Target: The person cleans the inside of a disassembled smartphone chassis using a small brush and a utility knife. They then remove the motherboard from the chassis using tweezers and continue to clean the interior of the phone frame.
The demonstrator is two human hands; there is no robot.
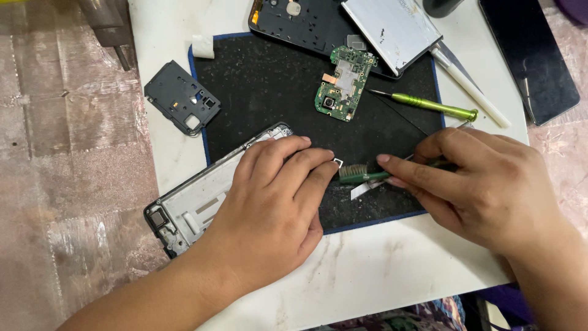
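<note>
Soft, even daylight is filling the scene; the white counter (367,276) is showing mild glare below the grip, faint shadows are lying under both hands, and focus is staying sharp throughout.

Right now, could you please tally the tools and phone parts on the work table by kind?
Hand tools: 3 – green brush, green screwdriver, white spudger
Circuit boards: 1
Phone frames and covers: 3 – frame, small black cover, back housing
Silver batteries: 1
Dark screen panels: 1
Total: 9

One head-worn view, looking steeply down, close over the white tabletop (367,276) and black mat (275,92).
</note>
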